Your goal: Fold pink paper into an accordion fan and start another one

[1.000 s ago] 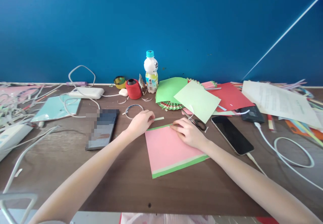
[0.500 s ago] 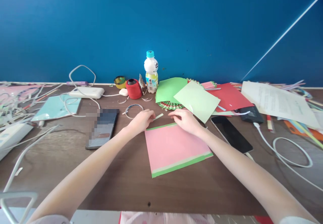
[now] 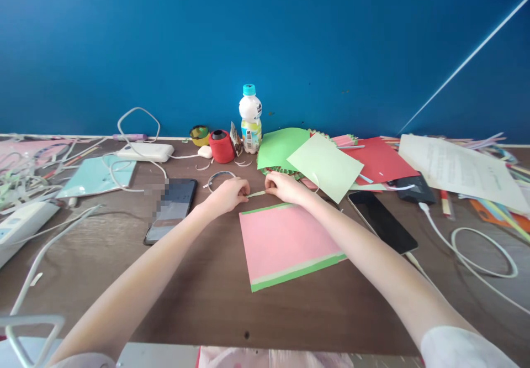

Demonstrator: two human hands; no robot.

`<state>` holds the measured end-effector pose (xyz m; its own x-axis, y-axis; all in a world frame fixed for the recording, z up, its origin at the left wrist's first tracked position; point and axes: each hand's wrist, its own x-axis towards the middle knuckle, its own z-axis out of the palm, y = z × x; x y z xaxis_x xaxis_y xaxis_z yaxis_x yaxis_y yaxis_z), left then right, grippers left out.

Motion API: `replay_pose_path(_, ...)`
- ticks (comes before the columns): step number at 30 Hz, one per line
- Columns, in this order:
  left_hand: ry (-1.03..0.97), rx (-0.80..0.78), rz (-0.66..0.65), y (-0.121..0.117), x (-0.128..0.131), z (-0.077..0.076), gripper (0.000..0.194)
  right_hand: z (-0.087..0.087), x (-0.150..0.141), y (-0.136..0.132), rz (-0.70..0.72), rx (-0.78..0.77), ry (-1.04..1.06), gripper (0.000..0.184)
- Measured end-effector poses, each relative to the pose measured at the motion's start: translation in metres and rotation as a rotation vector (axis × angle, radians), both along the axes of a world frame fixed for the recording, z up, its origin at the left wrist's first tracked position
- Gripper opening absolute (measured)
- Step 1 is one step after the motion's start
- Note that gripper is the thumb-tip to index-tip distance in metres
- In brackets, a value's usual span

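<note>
Pinching pale strip (image 3: 257,194) at opposite ends with left hand (image 3: 232,195) and right hand (image 3: 286,187). Lying directly between, long axis crosswise, just beyond pink sheet (image 3: 285,241) on bench (image 3: 199,301); equally near each.

Passage is afforded over the bare desk (image 3: 269,315) before the pink sheet (image 3: 284,241), while rearward reach is obstructed by the bottle (image 3: 250,122).

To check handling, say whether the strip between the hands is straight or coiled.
Straight where visible: the pale strip runs uncurled between left hand and right hand.
</note>
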<state>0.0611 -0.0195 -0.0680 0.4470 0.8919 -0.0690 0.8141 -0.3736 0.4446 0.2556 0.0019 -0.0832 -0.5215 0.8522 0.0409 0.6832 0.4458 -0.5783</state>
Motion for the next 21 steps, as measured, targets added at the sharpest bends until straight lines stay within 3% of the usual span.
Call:
replay_pose_path(6, 0.036, -0.117, -0.009, 0.003, -0.001, 0.006, 0.008, 0.004, 0.004, 0.0, 0.027, -0.06, 0.087, 0.006)
replay_pose_path(15, 0.062, -0.31, -0.117, -0.002, -0.003, 0.031, 0.02, 0.013, 0.009, -0.003, 0.058, -0.383, 0.252, 0.012)
replay_pose_path(18, 0.059, -0.409, -0.156, -0.005, -0.002, 0.034, 0.024, 0.017, 0.013, -0.004, 0.05, -0.539, 0.214, 0.011)
replay_pose_path(21, 0.089, -0.431, -0.158, -0.008, 0.0, 0.031, 0.024, 0.018, 0.016, -0.004, 0.08, -0.557, 0.103, 0.007)
